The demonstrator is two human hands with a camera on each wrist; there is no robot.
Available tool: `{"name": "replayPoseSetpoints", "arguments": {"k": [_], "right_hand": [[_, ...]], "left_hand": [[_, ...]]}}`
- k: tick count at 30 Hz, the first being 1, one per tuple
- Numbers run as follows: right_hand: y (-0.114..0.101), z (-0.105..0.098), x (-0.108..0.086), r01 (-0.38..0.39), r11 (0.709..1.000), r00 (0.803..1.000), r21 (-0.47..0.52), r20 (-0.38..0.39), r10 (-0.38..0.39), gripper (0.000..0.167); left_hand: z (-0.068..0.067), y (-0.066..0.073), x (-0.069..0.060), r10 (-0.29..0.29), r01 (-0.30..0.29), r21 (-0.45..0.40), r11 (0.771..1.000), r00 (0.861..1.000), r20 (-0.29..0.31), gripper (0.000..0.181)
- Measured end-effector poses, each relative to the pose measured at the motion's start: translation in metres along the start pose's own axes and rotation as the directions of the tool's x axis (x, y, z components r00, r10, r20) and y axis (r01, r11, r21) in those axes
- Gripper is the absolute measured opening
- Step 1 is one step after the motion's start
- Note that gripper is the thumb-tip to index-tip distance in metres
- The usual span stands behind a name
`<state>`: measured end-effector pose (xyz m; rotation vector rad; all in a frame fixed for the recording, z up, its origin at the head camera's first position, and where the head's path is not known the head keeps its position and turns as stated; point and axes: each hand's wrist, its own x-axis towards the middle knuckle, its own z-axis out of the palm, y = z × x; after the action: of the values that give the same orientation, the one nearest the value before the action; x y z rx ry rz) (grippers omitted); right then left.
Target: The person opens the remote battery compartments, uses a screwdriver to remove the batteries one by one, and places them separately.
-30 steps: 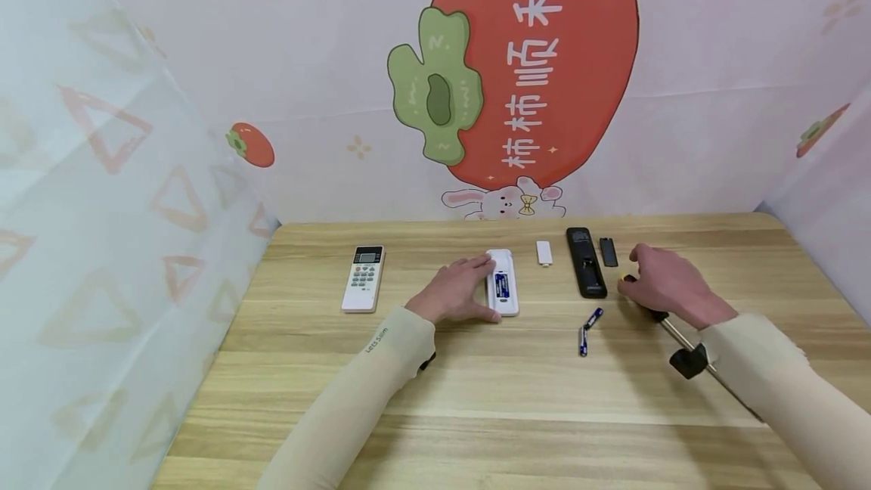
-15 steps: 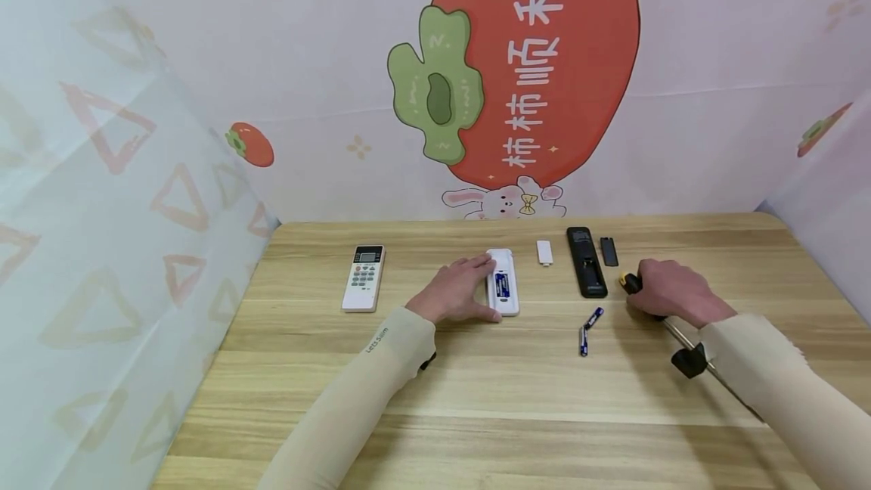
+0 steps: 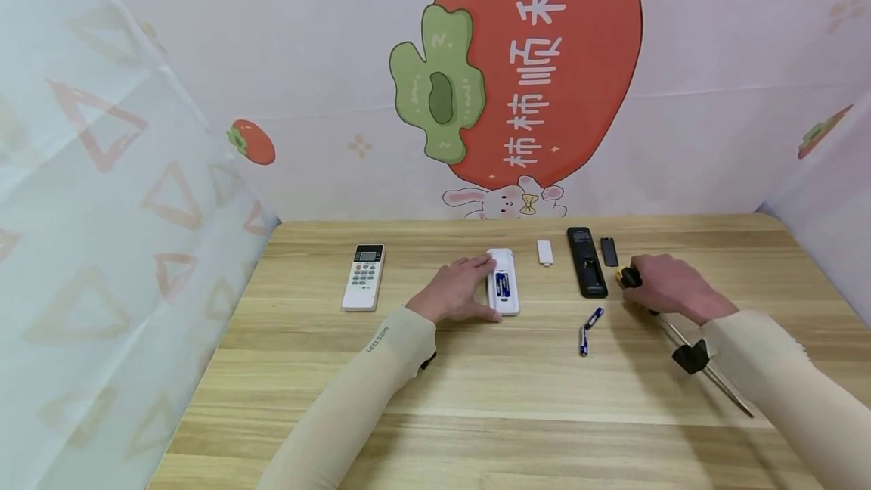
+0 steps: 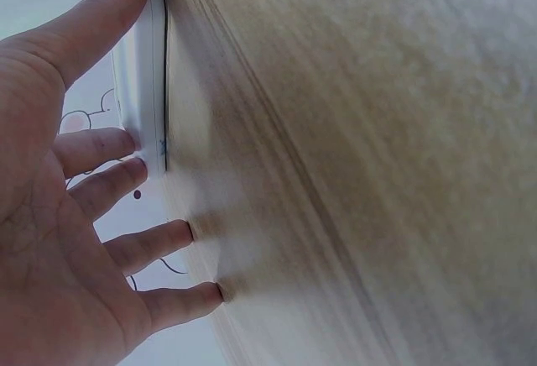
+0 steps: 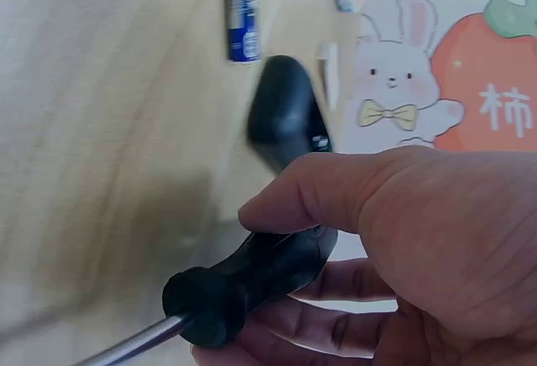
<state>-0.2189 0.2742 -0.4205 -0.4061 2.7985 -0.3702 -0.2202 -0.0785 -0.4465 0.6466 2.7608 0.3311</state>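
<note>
- A pale printed cloth (image 3: 327, 82) with red fruit, white characters and a rabbit stands behind a light wood-grain table (image 3: 476, 429).
- The left hand (image 3: 454, 289) has its fingers spread, thumb at the near end of the white remote (image 3: 504, 262) and the forefinger towards its far end; the last two fingertips touch the table.
- That remote lies back up at the middle of the table, smooth and rounded at the corners, its compartment uncovered and holding two dark blue batteries (image 3: 503, 286) side by side.
- The right hand (image 3: 670, 286) grips the screwdriver (image 5: 264, 278) by its handle, thumb on one side, fingers curled beneath.
- The handle is matte black, waisted, with a flared collar and a yellow patch at its far end; the bare metal shaft slants back towards the person's right sleeve (image 3: 776, 376).
- Just beyond the handle lies a black remote (image 3: 581, 248), back up and uncovered, with a black cover (image 3: 609, 252) beside it.
- Two loose blue batteries (image 3: 594, 317) lie near it, end to end at an angle.
- A small white cover (image 3: 545, 252) sits between the two opened remotes; a keypad remote (image 3: 362, 282) lies face up, well to the left.
</note>
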Motion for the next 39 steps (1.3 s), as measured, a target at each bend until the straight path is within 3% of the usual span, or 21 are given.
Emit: {"name": "replayPoseSetpoints", "arguments": {"k": [9, 13, 17, 22, 26, 32, 39], "right_hand": [[-0.02, -0.026, -0.008, 0.086, 0.996, 0.992, 0.003, -0.098, -0.085, 0.027], [-0.033, -0.037, -0.011, 0.105, 0.994, 0.986, 0.031, -0.134, -0.1, 0.038], [-0.048, -0.048, -0.015, 0.144, 0.988, 0.971, 0.05, -0.198, -0.132, 0.04], [-0.067, -0.06, -0.02, 0.198, 0.976, 0.939, 0.092, -0.303, -0.162, 0.031], [-0.08, -0.068, -0.025, 0.202, 0.964, 0.916, 0.172, -0.381, -0.124, 0.036], [-0.092, -0.074, -0.029, 0.272, 0.922, 0.844, 0.275, -0.528, -0.092, 0.036], [-0.101, -0.075, -0.029, 0.336, 0.87, 0.799, 0.362, -0.599, -0.06, 0.032]], "left_hand": [[0.001, -0.002, 0.001, -0.002, 0.002, 0.018, 1.0, 1.0, 0.001, 0.099], [0.001, -0.003, 0.002, 0.002, -0.002, 0.018, 1.0, 1.0, -0.003, 0.099], [0.0, -0.002, 0.002, -0.002, 0.002, 0.011, 1.0, 1.0, 0.0, 0.099], [-0.001, -0.001, 0.002, -0.007, 0.007, 0.01, 1.0, 1.0, 0.002, 0.099], [0.0, -0.002, 0.001, -0.004, 0.004, 0.005, 1.0, 1.0, 0.0, 0.099], [0.001, -0.001, 0.002, 0.001, -0.001, 0.009, 1.0, 1.0, -0.004, 0.099], [0.002, -0.001, 0.001, 0.004, -0.004, 0.01, 1.0, 1.0, -0.009, 0.1]]}}
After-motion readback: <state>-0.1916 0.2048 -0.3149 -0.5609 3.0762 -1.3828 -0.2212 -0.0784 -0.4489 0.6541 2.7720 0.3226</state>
